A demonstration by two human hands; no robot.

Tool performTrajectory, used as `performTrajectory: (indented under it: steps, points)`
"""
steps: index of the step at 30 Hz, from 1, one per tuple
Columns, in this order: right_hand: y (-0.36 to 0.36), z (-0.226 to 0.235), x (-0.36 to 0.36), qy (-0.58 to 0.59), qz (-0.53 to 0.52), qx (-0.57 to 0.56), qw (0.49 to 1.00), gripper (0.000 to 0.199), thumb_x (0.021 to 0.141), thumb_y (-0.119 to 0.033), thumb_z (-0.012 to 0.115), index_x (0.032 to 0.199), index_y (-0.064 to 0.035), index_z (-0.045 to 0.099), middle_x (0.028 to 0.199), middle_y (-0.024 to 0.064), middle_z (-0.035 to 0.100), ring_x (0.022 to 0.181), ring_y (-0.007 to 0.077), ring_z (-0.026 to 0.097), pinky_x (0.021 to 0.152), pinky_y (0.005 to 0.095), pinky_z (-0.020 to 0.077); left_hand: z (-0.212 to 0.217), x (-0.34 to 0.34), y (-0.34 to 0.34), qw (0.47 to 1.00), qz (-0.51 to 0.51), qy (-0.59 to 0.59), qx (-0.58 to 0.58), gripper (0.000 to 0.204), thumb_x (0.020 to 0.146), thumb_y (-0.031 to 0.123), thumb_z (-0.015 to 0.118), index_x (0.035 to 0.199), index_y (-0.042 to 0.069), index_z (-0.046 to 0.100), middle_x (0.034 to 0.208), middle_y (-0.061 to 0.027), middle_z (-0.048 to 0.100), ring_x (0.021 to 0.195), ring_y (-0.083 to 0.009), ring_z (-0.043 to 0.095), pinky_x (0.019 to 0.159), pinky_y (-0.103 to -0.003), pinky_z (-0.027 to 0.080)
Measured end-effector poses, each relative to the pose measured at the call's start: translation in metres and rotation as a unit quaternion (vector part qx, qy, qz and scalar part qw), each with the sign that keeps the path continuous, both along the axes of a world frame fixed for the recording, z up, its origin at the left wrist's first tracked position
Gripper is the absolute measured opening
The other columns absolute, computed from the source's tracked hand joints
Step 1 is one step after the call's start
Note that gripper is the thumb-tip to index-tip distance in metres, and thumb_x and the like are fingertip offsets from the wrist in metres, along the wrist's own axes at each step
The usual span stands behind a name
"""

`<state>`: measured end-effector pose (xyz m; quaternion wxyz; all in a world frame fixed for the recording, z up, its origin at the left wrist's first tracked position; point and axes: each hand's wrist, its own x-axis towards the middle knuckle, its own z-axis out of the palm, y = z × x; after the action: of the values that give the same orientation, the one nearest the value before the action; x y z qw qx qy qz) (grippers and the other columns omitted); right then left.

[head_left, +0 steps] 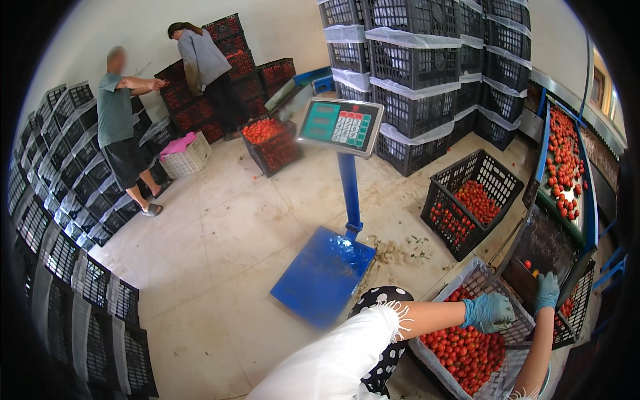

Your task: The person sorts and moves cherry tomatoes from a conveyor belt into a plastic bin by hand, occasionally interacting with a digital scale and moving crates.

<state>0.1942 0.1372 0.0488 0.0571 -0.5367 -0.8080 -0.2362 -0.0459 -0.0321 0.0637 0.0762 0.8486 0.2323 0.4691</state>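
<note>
My left hand (489,312), in a blue glove, rests closed on the far rim of a pale crate (497,385) filled with small red tomatoes (467,352). My right hand (547,291), also gloved in blue, reaches up to the lower end of the sorting chute (543,248); its fingers are curled and I cannot tell whether it holds anything. A few tomatoes lie on the dark chute just above it.
A blue platform scale (325,275) with a keypad display (340,125) stands on the tiled floor. A black crate of tomatoes (467,203) sits right of it. Stacked black crates line the left and the back. Two people work among crates at the far left wall.
</note>
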Motion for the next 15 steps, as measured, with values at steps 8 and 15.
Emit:
performTrajectory:
  steps: [8,15]
  points:
    - [-0.152,-0.015,-0.001,0.482,0.044,-0.318,0.815,0.027,0.075,0.009,0.056,0.099,-0.0030,0.061,0.092,0.0096,0.061,0.087,0.0222,0.060,0.077,0.0339,0.0505,0.006,-0.001,0.009,0.993,-0.026,0.106,-0.037,0.011,0.083,0.019,0.057,0.082,0.009,0.063,0.083,-0.0118,0.064,0.079,-0.0325,0.061,0.068,-0.041,0.048]
    - [-0.215,-0.118,0.129,0.115,0.056,-0.636,0.761,0.012,0.083,-0.010,0.059,0.093,-0.0056,0.065,0.084,0.0039,0.065,0.071,0.0152,0.059,0.064,0.0314,0.0491,0.025,-0.021,0.003,0.997,0.023,0.041,-0.065,0.017,0.081,0.016,0.066,0.096,0.009,0.066,0.089,-0.0104,0.067,0.079,-0.0280,0.064,0.076,-0.038,0.050]
